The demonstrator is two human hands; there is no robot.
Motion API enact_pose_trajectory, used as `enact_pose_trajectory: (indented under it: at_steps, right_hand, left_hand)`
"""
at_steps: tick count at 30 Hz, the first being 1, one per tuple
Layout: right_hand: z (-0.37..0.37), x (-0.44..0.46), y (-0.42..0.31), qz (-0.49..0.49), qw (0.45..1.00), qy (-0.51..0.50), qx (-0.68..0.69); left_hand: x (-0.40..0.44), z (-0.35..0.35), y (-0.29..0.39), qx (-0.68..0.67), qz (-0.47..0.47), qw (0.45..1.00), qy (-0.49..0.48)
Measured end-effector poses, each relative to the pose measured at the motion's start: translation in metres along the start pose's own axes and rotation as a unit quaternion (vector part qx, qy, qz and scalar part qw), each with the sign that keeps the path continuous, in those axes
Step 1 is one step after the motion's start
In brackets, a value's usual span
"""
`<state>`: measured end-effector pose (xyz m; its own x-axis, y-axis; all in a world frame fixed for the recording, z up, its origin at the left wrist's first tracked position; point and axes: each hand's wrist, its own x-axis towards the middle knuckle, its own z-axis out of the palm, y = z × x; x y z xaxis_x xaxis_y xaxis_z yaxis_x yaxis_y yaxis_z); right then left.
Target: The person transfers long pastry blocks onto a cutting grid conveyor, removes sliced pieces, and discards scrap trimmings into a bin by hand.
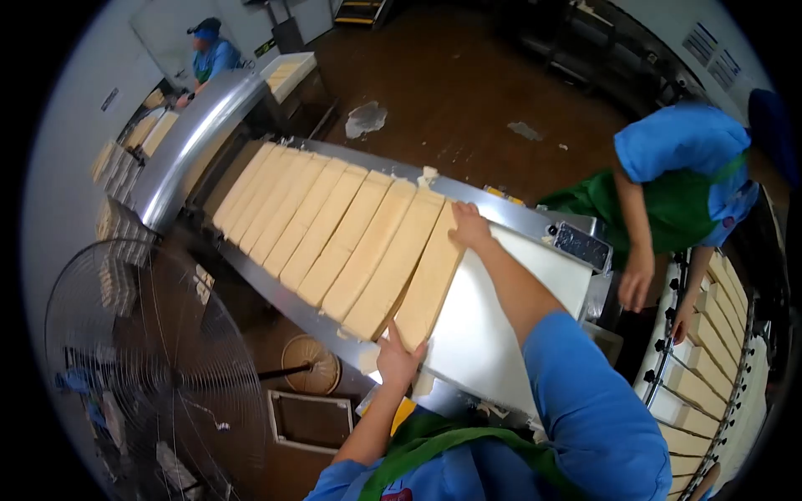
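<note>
Long pale dough strips (334, 219) lie side by side across a white conveyor belt (510, 309). At the near end of the rightmost dough strip (430, 275), my left hand (399, 361) grips with thumb and fingers spread around its end. My right hand (469, 225) holds the far end of that same strip, its fingers over the edge. A narrow dark gap runs between this strip and its left neighbour. The strip lies on the belt, and its underside is hidden.
A curved metal hood (196, 150) spans the belt's far end. A wire fan (175, 376) stands at left. At right, a co-worker in a green apron (664, 213) reaches over another conveyor with dough pieces (697, 388). Another person (213, 54) stands at the back left.
</note>
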<state>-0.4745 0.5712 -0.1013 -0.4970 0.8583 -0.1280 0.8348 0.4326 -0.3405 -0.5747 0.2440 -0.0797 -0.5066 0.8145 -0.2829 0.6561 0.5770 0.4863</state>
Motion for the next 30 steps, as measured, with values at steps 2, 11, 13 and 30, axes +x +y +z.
enact_pose_trajectory:
  at_steps: [2,11,13,30]
  right_hand:
    - [-0.018,-0.019,-0.005,0.039,0.998,-0.004,-0.047]
    - [-0.053,-0.258,0.107,0.196,0.945,0.253,-0.071]
    - [-0.031,-0.308,0.114,0.34,0.874,0.27,0.218]
    - [-0.108,-0.571,0.184,0.349,0.866,0.327,0.143]
  left_hand:
    - [0.002,0.01,-0.004,-0.009,0.046,0.998,0.041]
    - [-0.016,-0.003,0.021,0.1,0.274,0.948,-0.13]
    - [-0.013,-0.003,0.027,0.15,0.3,0.936,-0.106]
    - [-0.148,0.037,0.226,0.06,0.447,0.889,-0.073]
